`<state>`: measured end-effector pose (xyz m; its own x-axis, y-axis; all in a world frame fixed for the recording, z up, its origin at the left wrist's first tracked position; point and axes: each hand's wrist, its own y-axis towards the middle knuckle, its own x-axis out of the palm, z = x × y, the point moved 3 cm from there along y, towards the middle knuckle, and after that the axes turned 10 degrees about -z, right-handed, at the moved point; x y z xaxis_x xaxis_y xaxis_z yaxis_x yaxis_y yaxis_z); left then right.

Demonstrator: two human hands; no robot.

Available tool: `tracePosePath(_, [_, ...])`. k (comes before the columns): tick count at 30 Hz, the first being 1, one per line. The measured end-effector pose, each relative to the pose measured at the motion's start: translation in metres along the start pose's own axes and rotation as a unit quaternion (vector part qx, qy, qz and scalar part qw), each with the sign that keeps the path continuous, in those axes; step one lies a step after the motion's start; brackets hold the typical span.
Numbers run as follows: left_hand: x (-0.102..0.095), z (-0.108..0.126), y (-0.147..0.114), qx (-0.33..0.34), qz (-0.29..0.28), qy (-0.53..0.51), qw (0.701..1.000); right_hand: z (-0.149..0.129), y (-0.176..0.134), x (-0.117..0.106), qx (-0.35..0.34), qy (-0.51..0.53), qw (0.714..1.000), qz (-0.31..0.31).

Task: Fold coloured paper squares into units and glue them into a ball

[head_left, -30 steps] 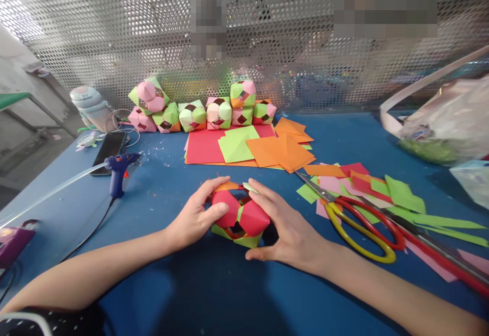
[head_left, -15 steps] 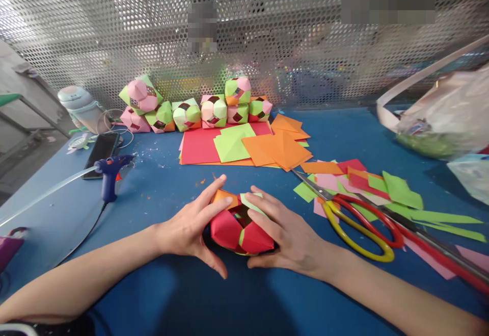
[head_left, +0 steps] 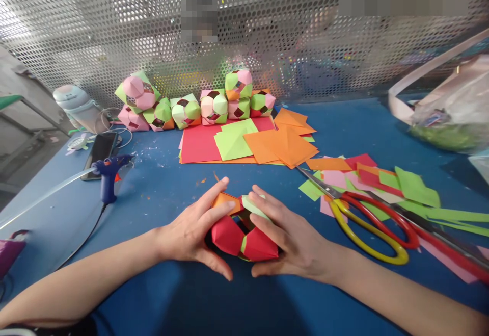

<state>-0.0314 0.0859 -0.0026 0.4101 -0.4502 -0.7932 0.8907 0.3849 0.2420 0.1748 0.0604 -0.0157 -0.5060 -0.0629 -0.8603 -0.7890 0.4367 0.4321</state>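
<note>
A folded paper ball point(head_left: 260, 243) in red, orange and pale green, with dark openings between its parts, is low in the middle of the head view. My left hand point(head_left: 202, 224) curves round its left side, fingers against the orange part and thumb low in front. My right hand point(head_left: 286, 231) wraps its right side, fingertips over the pale green part and thumb beneath. Whether the ball rests on the blue table point(head_left: 164, 188) cannot be told. Palms and fingers hide its sides.
Similar paper balls point(head_left: 185, 110) line the back before a perforated metal screen point(head_left: 153, 35). Stacked coloured paper point(head_left: 198, 145) lies ahead. Scissors point(head_left: 355, 213) and paper scraps point(head_left: 416, 188) are right; a glue gun point(head_left: 109, 180), phone point(head_left: 100, 152) and bottle point(head_left: 78, 109) are left. A clear bag point(head_left: 451, 117) stands far right.
The view has shifted slightly, so the right-hand objects appear farther right. My hands keep nearly the same hold on the paper ball.
</note>
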Motion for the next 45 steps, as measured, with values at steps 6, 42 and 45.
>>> tracePosePath(6, [-0.005, 0.007, -0.002, -0.028, 0.028, -0.099, 0.994, 0.0, -0.005, -0.004, 0.067, 0.073, 0.995, 0.013])
tracePosePath(42, [-0.03, 0.008, 0.01, -0.372, 0.103, -0.244, 0.89, 0.027, 0.008, -0.021, 0.413, 0.335, 0.847, 0.012])
tracePosePath(45, [-0.031, 0.003, 0.01, -0.373, 0.103, -0.183, 0.904, 0.038, 0.007, -0.027, 0.434, 0.249, 0.866, -0.001])
